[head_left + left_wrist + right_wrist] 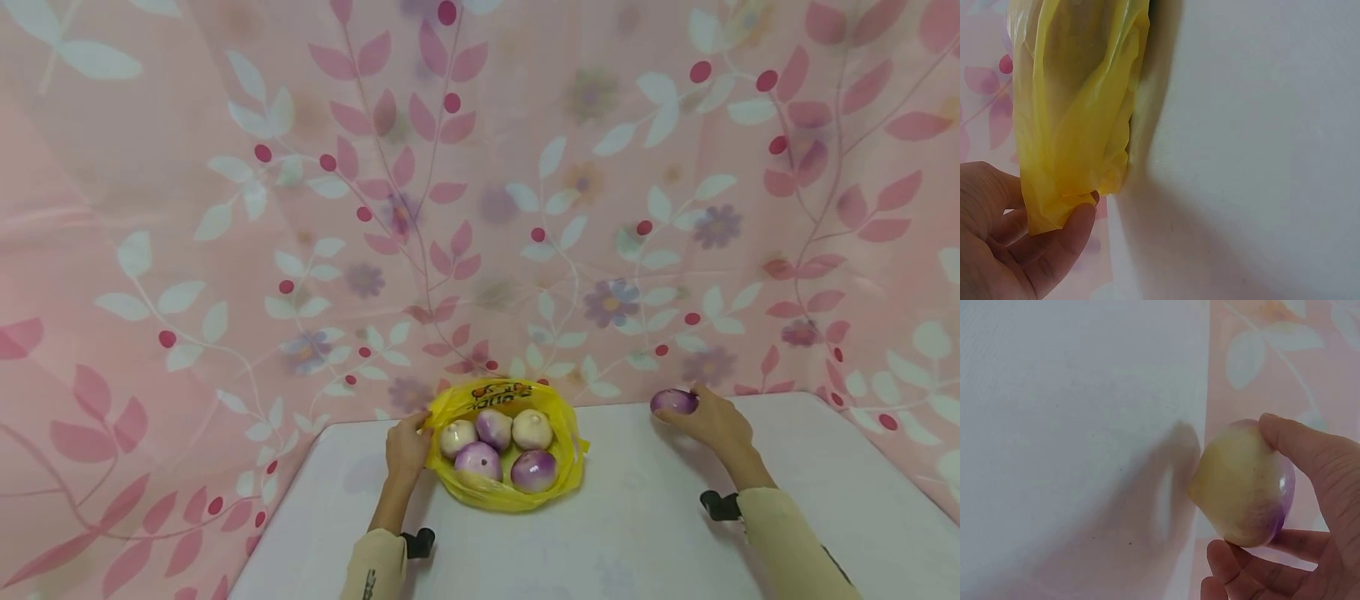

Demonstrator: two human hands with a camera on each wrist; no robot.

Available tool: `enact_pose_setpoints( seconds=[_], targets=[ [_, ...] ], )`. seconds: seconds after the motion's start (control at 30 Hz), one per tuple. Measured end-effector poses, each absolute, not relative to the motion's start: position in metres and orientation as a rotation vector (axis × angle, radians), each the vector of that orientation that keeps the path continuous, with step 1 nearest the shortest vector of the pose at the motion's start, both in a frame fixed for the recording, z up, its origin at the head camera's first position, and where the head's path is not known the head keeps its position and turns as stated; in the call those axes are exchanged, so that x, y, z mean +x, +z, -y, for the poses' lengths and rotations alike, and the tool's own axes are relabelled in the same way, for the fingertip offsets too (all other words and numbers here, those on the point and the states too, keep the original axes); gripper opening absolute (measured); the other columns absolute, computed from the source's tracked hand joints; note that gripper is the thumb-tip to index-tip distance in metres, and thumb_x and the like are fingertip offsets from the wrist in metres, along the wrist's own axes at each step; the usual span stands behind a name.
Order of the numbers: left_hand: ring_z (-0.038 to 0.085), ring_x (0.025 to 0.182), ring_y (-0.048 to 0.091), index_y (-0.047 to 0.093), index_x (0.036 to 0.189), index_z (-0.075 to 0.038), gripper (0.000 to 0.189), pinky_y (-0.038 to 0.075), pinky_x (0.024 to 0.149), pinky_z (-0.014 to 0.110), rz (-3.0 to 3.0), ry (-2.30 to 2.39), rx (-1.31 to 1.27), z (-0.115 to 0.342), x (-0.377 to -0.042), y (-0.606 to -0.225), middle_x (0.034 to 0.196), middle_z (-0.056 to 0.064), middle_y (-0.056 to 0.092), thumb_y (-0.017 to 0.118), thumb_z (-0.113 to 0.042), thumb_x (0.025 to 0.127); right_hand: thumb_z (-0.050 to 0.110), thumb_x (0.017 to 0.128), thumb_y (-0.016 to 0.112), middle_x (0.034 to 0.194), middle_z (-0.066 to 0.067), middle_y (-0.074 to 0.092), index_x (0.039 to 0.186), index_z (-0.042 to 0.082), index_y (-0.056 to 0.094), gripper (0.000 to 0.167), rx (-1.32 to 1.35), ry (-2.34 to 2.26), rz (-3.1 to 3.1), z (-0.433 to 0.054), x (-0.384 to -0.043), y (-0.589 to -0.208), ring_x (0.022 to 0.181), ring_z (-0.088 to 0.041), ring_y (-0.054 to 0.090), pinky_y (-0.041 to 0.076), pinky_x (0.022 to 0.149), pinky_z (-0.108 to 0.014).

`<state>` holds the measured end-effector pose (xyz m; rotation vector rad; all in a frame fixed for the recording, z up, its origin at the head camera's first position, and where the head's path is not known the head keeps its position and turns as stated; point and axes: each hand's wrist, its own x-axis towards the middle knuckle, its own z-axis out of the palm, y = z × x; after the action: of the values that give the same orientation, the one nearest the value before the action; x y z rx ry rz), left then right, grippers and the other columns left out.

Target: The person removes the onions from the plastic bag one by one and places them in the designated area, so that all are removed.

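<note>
A yellow plastic bag [504, 502] lies on the table with its mouth spread open and several purple-and-white turnips [477, 461] inside. My left hand [407, 450] pinches the bag's left rim between thumb and fingers; in the left wrist view the bag's edge [1060, 212] is bunched there. Off to the right of the bag, my right hand [711, 427] grips another turnip [672, 402] near the table's back edge. In the right wrist view this turnip [1241, 487] shows a pale, pointed end and a purple side, held between thumb and fingers. It looks raised above the table.
The white-covered table [615, 533] ends at the back against a pink floral curtain [495, 208]. Each wrist carries a small black camera mount, one beside the left sleeve [418, 543] and one beside the right sleeve [722, 505].
</note>
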<state>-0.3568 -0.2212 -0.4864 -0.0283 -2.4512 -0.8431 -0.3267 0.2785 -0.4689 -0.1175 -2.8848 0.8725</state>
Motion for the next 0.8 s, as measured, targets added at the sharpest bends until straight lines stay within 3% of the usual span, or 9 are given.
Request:
enact_pose_setpoints(
  seconds=[0.27, 0.5, 0.8],
  targets=[
    [0.04, 0.093, 0.068, 0.074, 0.111, -0.001, 0.029, 0.054, 0.071, 0.05, 2.444, -0.835, -0.028, 0.2197, -0.3556, -0.4865, 0.102, 0.02, 0.072, 0.073, 0.0, 0.082, 0.066, 0.084, 0.062, 0.134, -0.044, 0.04, 0.146, -0.014, 0.026, 0.108, -0.123, 0.848, 2.898, -0.2794, -0.3271, -0.4759, 0.112, -0.06, 0.048, 0.044, 0.079, -0.066],
    [0.04, 0.094, 0.068, 0.074, 0.11, -0.001, 0.028, 0.054, 0.072, 0.051, 2.445, -0.828, -0.044, 0.2215, -0.3548, -0.4889, 0.102, 0.02, 0.072, 0.073, 0.002, 0.082, 0.069, 0.082, 0.062, 0.131, -0.043, 0.045, 0.146, -0.01, 0.029, 0.106, -0.158, 0.836, 2.894, -0.2755, -0.3259, -0.4764, 0.109, -0.058, 0.052, 0.047, 0.072, -0.062],
    [0.039, 0.093, 0.069, 0.074, 0.111, -0.001, 0.029, 0.055, 0.069, 0.049, 2.458, -0.835, -0.034, 0.2211, -0.3538, -0.4856, 0.102, 0.02, 0.072, 0.073, 0.001, 0.083, 0.07, 0.081, 0.062, 0.13, -0.042, 0.047, 0.146, -0.007, 0.031, 0.105, -0.17, 0.811, 2.872, -0.2732, -0.3251, -0.4763, 0.108, -0.058, 0.052, 0.046, 0.073, -0.064]
  ],
)
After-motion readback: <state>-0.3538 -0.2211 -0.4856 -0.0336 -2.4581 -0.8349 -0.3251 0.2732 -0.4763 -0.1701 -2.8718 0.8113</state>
